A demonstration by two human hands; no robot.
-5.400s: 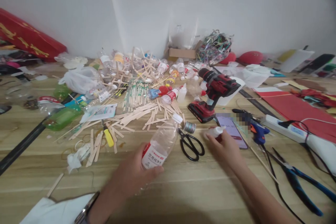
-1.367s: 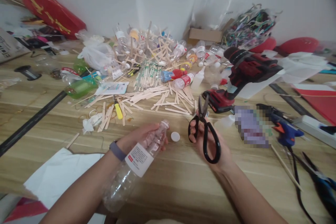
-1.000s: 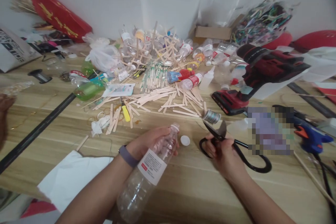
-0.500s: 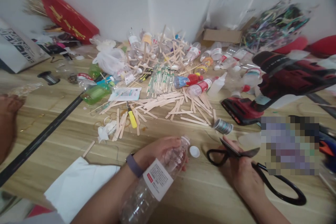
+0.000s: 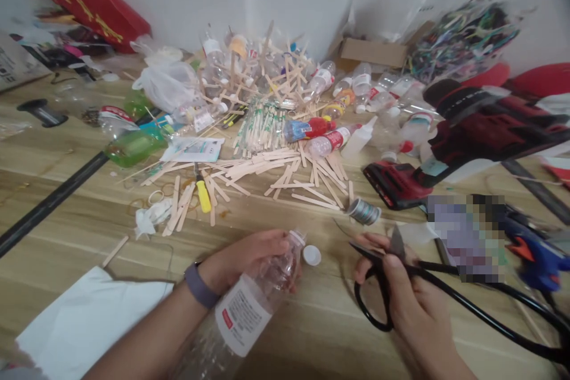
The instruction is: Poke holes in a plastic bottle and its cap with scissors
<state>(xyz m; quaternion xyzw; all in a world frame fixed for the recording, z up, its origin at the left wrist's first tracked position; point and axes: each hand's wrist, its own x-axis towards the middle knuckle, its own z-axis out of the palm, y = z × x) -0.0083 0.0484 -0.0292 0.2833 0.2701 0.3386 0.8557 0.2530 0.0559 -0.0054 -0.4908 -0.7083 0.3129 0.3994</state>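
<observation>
My left hand (image 5: 260, 252), with a purple band on its wrist, is wrapped round the neck end of a clear plastic bottle (image 5: 243, 316) bearing a white label. The bottle lies tilted, its uncapped mouth pointing away from me. Just right of the mouth, a white bottle cap (image 5: 312, 255) rests on the table. In my right hand (image 5: 418, 309) is a pair of black-handled scissors (image 5: 449, 292), gripped around the pivot with the blades apart. One handle loop hangs below my fingers and the other stretches right. Some of my right fingers are hidden behind the scissors.
Beyond my hands lie wooden craft sticks (image 5: 271, 167), a yellow-handled screwdriver (image 5: 203, 193) and a wire spool (image 5: 364, 212). A red cordless drill (image 5: 481, 130) stands right, near a blue glue gun (image 5: 541, 261). Plastic bottles (image 5: 329, 141) crowd the back; white cloth (image 5: 93, 320) lies left.
The scissors have turned in my right hand, their large loop swinging farther right. My left hand still grips the bottle. The view has shifted right, and another hand at the left edge is gone.
</observation>
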